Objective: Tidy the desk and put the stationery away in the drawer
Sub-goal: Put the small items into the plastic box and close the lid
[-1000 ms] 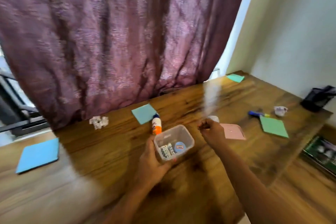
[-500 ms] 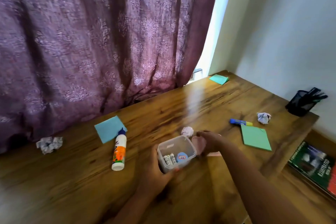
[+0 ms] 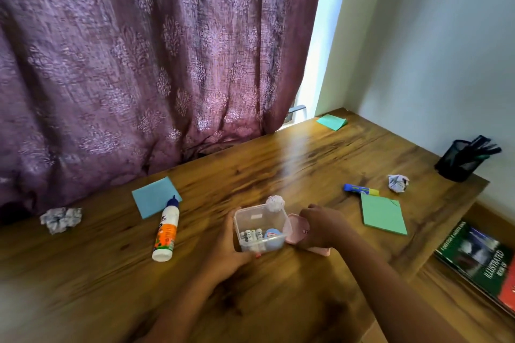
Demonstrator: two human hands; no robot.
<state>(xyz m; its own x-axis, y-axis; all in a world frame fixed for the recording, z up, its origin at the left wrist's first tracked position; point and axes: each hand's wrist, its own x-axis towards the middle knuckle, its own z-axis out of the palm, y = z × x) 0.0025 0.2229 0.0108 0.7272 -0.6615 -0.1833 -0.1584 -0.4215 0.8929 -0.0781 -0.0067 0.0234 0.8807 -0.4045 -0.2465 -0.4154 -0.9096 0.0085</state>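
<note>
My left hand grips a small clear plastic box that holds small white tubes and a blue round item. Right beside the box, my right hand is closed on its pink lid, tilted against the box's right side. A white glue bottle with an orange label lies on the wooden desk to the left. A blue and yellow glue stick lies to the right, next to a green sticky-note pad. No drawer is in view.
Crumpled paper balls lie at the left, behind the box and at the right. A blue paper and a far green pad lie flat. A black mesh pen holder stands at the right edge; a book lies lower right.
The view swung right. My right hand came down from above the desk onto the pink lid and lifted it against the box; my left hand kept holding the box.
</note>
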